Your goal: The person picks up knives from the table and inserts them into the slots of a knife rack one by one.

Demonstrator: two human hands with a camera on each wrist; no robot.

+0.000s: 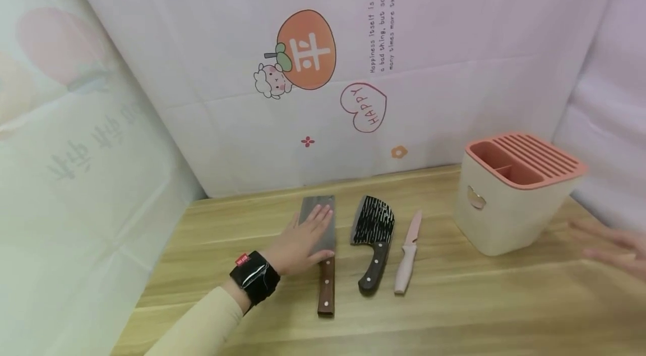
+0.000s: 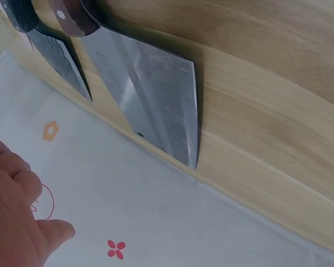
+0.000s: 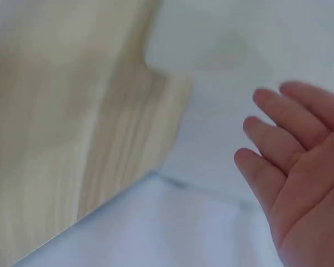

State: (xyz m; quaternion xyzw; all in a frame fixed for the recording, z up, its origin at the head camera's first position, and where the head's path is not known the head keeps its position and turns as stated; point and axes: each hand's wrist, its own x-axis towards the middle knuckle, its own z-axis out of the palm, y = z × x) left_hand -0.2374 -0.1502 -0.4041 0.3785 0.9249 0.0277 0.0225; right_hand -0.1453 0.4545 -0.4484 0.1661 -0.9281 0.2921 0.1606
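My left hand [image 1: 298, 244] is stretched out over a wide cleaver [image 1: 325, 235] with a brown wooden handle. Its fingers look straight in the head view, and the left wrist view shows the hand [image 2: 16, 206] apart from the blade. To the right lie a black-patterned cleaver [image 1: 373, 221] with a dark curved handle and a small pink-bladed knife [image 1: 406, 269]. At the right edge of the head view is my blurred right hand [image 1: 615, 246], near the cream knife block [image 1: 504, 216]. In the right wrist view that hand [image 3: 300, 167] holds nothing, fingers extended.
The knife block has a coral slotted lid [image 1: 537, 157] with two open compartments at one side. A wooden table [image 1: 227, 266] carries everything. White printed cloth [image 1: 227, 120] hangs behind it and along both sides.
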